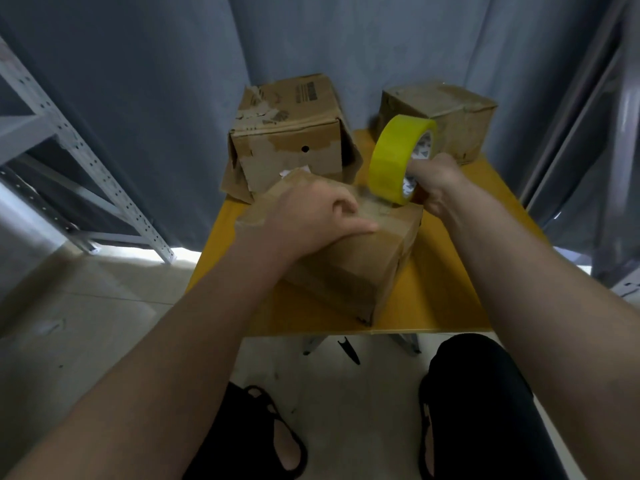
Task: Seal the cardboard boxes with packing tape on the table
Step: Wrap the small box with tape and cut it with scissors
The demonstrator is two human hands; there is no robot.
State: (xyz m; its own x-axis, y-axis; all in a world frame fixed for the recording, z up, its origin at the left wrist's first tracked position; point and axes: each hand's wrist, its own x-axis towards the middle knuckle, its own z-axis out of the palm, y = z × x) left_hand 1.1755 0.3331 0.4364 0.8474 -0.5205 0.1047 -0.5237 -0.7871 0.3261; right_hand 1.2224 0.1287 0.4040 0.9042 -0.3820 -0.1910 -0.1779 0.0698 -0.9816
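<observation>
A cardboard box (360, 268) lies at the front of the small yellow table (446, 292). My left hand (311, 216) rests on its top, thumb stretched flat toward the right along a strip of clear tape. My right hand (436, 185) grips a yellow roll of packing tape (391, 161), fingers through its core, and holds it upright at the box's far right top edge. A short run of tape stretches from the roll to the box top. A second box (287, 140) with open side flaps stands behind. A third box (446, 112) sits at the back right.
Grey curtains hang behind and beside the table. A metal shelf frame (86, 161) stands at the left. Black scissors (349, 349) lie on the floor under the table's front edge, near my sandalled feet. My dark trouser leg (478, 393) is at the lower right.
</observation>
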